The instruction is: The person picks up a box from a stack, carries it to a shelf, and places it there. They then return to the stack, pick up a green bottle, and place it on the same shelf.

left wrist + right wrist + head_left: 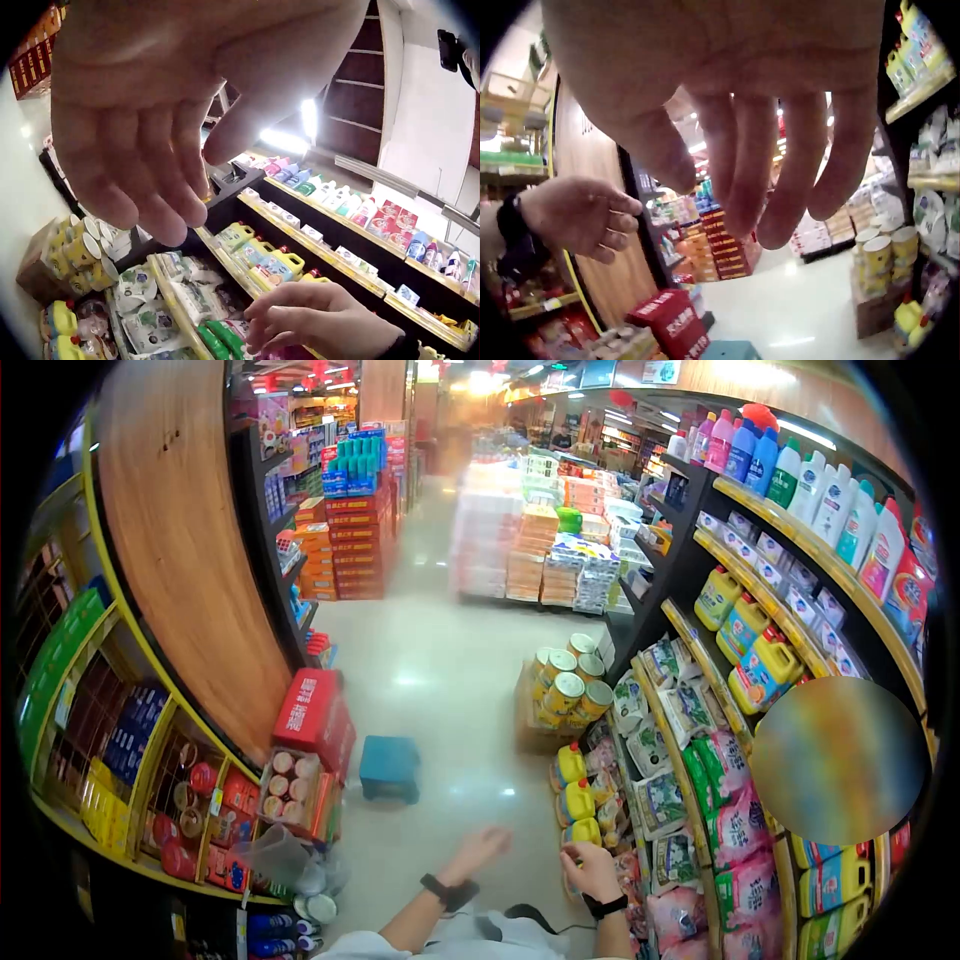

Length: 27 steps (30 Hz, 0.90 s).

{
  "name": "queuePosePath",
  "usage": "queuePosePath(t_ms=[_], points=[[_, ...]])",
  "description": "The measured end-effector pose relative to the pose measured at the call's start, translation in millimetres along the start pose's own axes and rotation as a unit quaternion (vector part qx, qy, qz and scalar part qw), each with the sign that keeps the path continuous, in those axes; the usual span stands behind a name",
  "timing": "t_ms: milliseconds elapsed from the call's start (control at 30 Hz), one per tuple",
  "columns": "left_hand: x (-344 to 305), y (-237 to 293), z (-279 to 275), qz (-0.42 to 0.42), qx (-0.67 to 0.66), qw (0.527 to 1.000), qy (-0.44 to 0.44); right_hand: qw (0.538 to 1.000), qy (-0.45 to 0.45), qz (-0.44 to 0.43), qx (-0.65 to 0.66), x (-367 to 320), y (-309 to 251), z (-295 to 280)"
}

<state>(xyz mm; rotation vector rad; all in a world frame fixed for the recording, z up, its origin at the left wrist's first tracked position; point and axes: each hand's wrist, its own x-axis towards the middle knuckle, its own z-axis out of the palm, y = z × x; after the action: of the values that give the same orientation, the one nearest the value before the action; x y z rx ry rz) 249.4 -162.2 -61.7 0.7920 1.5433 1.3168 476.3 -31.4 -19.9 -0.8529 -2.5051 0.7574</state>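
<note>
Both on the near side of the blue plastic stool (389, 765): left hand (478, 856), fingers loosely bent; right hand (592, 872), fingers slightly spread, loosely bent; right of the stool, red-capped yellow jugs (578, 800).

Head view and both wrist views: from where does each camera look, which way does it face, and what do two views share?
Head: worn on the head, facing forward and down along the aisle; the left hand, right hand and forearms show.
Left wrist: on that wrist, looking past the left fingers toward the right-side shelves; the right hand shows below.
Right wrist: on that wrist, looking past the right fingers at stacked cartons; the left hand shows at the left.
Shared: head and right wrist both show the red box.
</note>
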Motion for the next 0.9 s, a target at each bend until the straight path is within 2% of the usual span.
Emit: queuePosePath(t_ms=[133, 233, 367, 467, 500, 633, 733, 900], points=[[47.3, 8.6, -28.6, -0.025, -0.003, 0.999, 0.029, 0.986, 0.020, 0.085, 0.145, 63.3, 22.4, 19.3], [84.3, 4.5, -49.3, -0.055, -0.056, 0.994, 0.070, 0.986, -0.047, 0.092, 0.131, 117.8, 47.2, 37.2], [160.1, 3.6, -84.1, -0.055, -0.069, 0.990, 0.113, 0.987, -0.051, 0.045, 0.148, 211.3, 77.7, 48.3], [221.3, 11.3, -115.6, -0.068, -0.026, 0.985, 0.157, 0.988, -0.060, 0.023, 0.140, 300.4, 102.8, 46.4], [237.1, 34.3, -122.0, -0.086, -0.047, 0.978, 0.182, 0.988, -0.058, 0.001, 0.142, 333.4, 106.8, 45.1], [309.8, 77.4, -160.9, -0.058, -0.062, 0.972, 0.218, 0.980, -0.049, -0.050, 0.189, 442.1, 103.6, 37.3], [358.9, 111.7, -182.5, -0.036, -0.044, 0.965, 0.257, 0.982, -0.037, -0.121, 0.141, 512.6, 105.0, 38.8], [433.5, 139.5, -222.8, -0.040, -0.079, 0.961, 0.262, 0.967, -0.075, -0.044, 0.239, 592.6, 109.5, 50.5]])
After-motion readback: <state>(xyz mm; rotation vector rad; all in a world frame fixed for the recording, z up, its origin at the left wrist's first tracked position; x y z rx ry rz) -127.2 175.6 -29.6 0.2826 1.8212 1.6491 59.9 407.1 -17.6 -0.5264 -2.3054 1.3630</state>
